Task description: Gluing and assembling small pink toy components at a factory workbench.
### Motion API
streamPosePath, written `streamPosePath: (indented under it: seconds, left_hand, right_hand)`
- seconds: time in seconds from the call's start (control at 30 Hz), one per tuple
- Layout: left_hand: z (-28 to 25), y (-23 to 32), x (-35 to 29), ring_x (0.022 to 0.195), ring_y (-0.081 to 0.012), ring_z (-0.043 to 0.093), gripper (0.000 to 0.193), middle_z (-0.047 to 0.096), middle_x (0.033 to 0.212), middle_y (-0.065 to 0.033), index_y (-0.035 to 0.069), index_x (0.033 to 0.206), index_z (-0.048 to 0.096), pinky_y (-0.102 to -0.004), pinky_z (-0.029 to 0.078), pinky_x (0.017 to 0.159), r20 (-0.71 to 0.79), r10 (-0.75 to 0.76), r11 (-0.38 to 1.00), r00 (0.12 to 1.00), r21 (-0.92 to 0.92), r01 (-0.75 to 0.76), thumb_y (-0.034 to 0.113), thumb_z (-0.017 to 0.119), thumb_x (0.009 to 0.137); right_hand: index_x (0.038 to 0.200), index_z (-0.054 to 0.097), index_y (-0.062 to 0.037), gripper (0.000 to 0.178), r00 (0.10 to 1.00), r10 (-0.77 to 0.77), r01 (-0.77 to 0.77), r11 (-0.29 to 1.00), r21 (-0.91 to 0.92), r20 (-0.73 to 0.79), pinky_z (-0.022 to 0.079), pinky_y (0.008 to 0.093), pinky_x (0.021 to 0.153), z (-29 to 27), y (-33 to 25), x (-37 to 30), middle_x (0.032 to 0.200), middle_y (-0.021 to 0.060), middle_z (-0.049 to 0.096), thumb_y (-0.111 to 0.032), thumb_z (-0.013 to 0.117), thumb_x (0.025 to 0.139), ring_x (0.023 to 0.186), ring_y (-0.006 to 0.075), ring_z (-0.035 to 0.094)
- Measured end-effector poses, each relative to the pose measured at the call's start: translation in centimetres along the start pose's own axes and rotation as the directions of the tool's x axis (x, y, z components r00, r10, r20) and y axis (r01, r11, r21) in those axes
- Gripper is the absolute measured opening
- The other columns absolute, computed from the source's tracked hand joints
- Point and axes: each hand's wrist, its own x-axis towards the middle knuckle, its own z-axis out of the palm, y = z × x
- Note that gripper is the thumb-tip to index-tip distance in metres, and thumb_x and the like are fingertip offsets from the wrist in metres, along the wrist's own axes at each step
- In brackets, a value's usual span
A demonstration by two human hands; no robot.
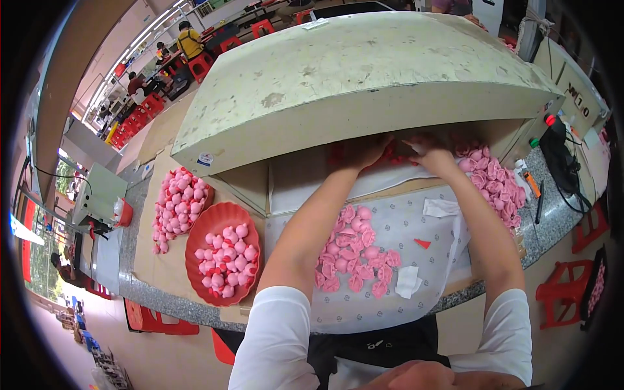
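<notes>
Under the pale hood, back from the front edge of the desk, we see small red pieces, their pointing and long axis unclear. Our left hand and right hand reach forward, converging around them; whether either grips, we cannot tell.

We see small bright-red pieces, partly hidden, lying in the shade inside the pale green box-shaped hood; their exact shape and material we cannot tell. Another red patch shows to their left.
</notes>
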Motion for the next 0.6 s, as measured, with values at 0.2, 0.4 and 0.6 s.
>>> streamPosePath:
  seconds: [0.2, 0.4, 0.6]
  left_hand:
    - [-0.4, -0.5, -2.1, 0.109, -0.0311, 0.033, 0.043, 0.038, 0.118, -0.0127, 0.012, 0.112, 0.043, -0.0417, 0.024, 0.091, 0.202, 0.133, 0.989, 0.970, -0.087, -0.117, 0.038, 0.044, 0.078]
    - [-0.3, 0.9, -5.1, 0.119, -0.0353, 0.017, 0.053, 0.025, 0.128, -0.0128, 0.019, 0.123, 0.033, -0.0497, 0.009, 0.096, 0.103, 0.090, 0.983, 0.991, 0.148, -0.104, 0.043, 0.044, 0.076]
    - [-5.2, 5.2, -6.5, 0.077, -0.0246, 0.053, 0.017, 0.056, 0.073, -0.0105, 0.006, 0.084, 0.058, -0.0366, 0.038, 0.073, 0.029, 0.143, 0.967, 0.989, -0.217, -0.133, 0.015, 0.055, 0.070]
  right_hand:
    - [0.111, 0.048, -0.0169, 0.048, 0.997, -0.075, 0.065, 0.934, 0.351, 0.014, 0.042, 0.0339, 0.074, -0.2, -2.4, 1.2, 0.096, 0.0133, 0.053, -0.019, 0.061, 0.064, 0.084, 0.0287, 0.052]
    - [0.104, 0.052, -0.0126, 0.042, 0.976, -0.065, 0.090, 0.990, 0.109, -0.209, 0.043, 0.0322, 0.069, -1.3, -3.2, -1.1, 0.087, 0.0139, 0.056, -0.018, 0.062, 0.064, 0.079, 0.0291, 0.054]
    - [0.091, 0.056, -0.0027, 0.022, 0.961, 0.273, -0.205, 0.600, 0.773, 0.044, 0.040, 0.0200, 0.045, -5.9, -7.2, -4.5, 0.063, 0.0005, 0.050, -0.002, 0.057, 0.068, 0.051, 0.0056, 0.046]
